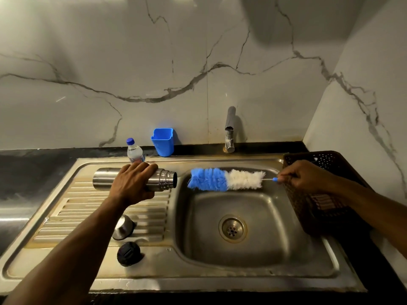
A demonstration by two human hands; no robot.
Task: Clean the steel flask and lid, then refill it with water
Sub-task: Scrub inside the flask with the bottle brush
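The steel flask point(103, 178) is held on its side above the drainboard, its open mouth facing right toward the basin. My left hand point(132, 183) grips it around the upper body near the neck. My right hand point(301, 176) pinches the thin handle of a bottle brush point(226, 179) with blue and white bristles. The brush is level over the back of the basin, its blue tip a short gap from the flask's mouth. A steel cup lid point(123, 227) lies on the drainboard beside my left forearm. A black stopper point(128, 253) sits just in front of it.
The steel sink point(233, 230) has its drain in the middle of the basin and a tap point(230, 130) at the back. A small water bottle point(134, 151) and a blue plastic holder point(163, 142) stand by the marble wall. A dark perforated basket point(317, 201) sits at the sink's right edge.
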